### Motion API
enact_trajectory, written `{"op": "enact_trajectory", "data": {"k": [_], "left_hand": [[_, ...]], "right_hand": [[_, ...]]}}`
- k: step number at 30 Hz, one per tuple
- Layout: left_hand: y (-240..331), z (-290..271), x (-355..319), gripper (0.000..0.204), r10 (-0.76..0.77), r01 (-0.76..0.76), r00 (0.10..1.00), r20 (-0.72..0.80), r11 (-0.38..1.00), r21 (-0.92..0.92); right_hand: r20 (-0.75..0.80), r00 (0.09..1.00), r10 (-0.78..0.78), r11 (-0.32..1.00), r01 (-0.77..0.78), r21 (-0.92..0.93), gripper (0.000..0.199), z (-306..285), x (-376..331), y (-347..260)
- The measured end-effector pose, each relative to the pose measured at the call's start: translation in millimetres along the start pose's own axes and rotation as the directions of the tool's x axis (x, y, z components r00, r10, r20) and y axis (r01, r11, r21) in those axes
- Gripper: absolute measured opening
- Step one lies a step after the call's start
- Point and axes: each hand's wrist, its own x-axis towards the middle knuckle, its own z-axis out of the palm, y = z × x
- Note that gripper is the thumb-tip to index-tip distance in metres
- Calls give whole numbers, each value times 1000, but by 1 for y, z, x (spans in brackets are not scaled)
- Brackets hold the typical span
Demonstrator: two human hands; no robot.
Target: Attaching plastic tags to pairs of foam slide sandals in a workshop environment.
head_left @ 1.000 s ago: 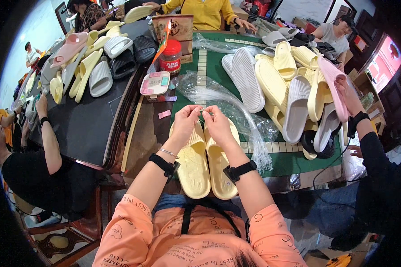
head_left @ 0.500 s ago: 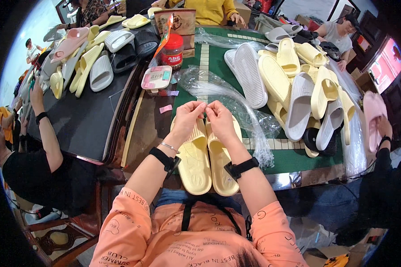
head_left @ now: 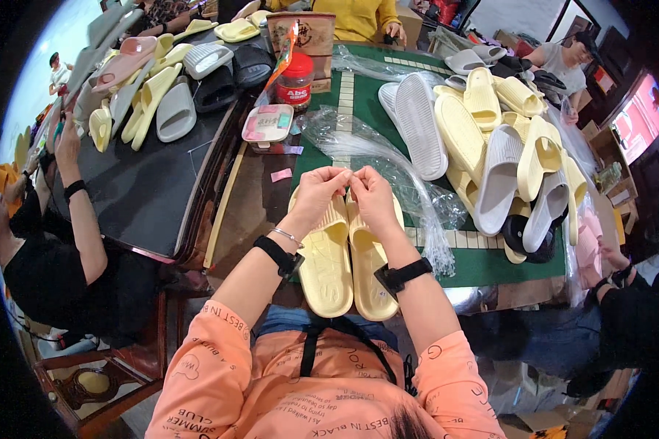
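On the crowded tabletop, both hands' fingers pinch something tiny above paired yellow slippers; it could slip free.

Two slippers lie side by side on the table, under both hands. Plastic bags lie just behind them, a slipper pile to the right. A jar and tray sit behind left.

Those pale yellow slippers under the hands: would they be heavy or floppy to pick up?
The yellow slippers look like thick moulded foam, so probably light for their size. Their ridged soles hold shape lying flat, so likely bendy, not floppy. The matte surface suggests little slipping, and flat soles should not roll.
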Motion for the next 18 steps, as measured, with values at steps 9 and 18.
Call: {"op": "enact_trajectory", "data": {"k": [9,18], "left_hand": [[-4,-5,1,12,-21,22,1000,13,998,-59],[-7,-7,8,21,43,-56,992,-121,993,-102]], "right_hand": [[36,999,21,995,-25,100,14,2,2,4],[100,944,-314,499,254,-829,22,-23,-33,-55]]}}
